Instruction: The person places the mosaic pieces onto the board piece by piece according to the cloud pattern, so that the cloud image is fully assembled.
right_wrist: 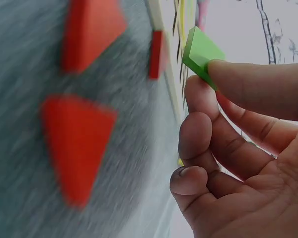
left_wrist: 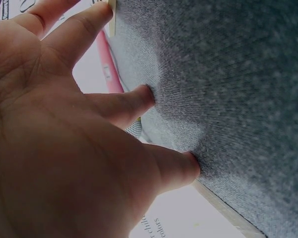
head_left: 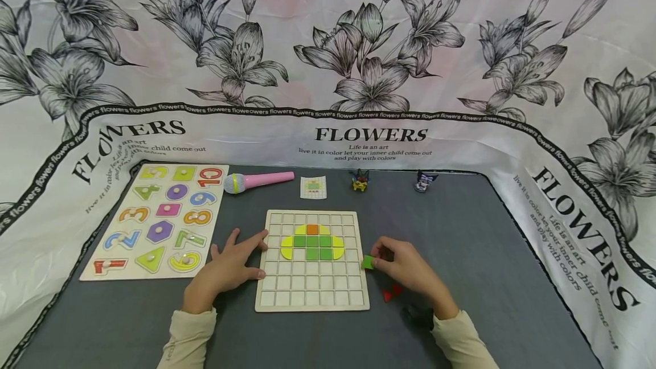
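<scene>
A wooden grid board (head_left: 311,299) bears a pattern of yellow quarter-round pieces (head_left: 286,248), green square tiles (head_left: 312,241) and one orange tile (head_left: 312,229). My left hand (head_left: 225,266) has its fingers spread, with fingertips at the board's left edge and others pressing the grey cloth in the left wrist view. Between thumb and index finger, my right hand (head_left: 407,266) pinches a green square tile (right_wrist: 201,52) by the board's right edge. Red triangle pieces (right_wrist: 79,148) lie on the cloth just below that hand.
To the left lies a number and shape puzzle board (head_left: 154,226). Behind the grid board are a pink toy microphone (head_left: 261,180), a small pattern card (head_left: 313,187) and two little figurines (head_left: 360,181). A flower-printed cloth (head_left: 369,135) rises around the grey surface (head_left: 487,244).
</scene>
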`<state>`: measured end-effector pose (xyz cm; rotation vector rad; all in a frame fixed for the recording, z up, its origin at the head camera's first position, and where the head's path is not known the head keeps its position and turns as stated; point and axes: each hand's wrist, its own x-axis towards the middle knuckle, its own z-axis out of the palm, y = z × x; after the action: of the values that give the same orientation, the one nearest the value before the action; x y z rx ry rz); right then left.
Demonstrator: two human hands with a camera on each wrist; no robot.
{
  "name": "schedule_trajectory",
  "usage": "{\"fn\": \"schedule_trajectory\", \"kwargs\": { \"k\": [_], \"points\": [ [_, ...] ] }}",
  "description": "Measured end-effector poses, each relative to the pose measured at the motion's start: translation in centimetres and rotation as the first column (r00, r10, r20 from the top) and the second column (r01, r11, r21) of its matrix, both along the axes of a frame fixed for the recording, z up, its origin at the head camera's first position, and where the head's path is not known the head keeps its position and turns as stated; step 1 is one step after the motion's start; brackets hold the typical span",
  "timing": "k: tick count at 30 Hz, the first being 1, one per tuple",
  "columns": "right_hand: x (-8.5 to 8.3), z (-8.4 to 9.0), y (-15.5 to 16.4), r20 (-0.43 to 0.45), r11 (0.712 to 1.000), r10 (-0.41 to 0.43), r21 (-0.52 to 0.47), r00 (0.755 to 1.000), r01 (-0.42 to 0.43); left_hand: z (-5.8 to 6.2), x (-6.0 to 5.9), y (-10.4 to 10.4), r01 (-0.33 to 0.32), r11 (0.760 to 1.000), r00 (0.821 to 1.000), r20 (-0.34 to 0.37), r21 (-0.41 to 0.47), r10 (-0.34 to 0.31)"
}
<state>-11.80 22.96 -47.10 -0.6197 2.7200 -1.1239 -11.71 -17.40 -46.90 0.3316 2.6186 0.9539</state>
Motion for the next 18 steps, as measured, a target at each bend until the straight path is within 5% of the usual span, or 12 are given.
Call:
{"fn": "schedule_trajectory", "kwargs": {
  "k": [18],
  "points": [
    [-2.6,0.6,-6.6,-0.029,0.989,0.124,-0.083,0.992,-0.126,0.0,0.0,-0.1,-0.002,1.000,1.000,-0.001,-0.003,0.002]
  ]
}}
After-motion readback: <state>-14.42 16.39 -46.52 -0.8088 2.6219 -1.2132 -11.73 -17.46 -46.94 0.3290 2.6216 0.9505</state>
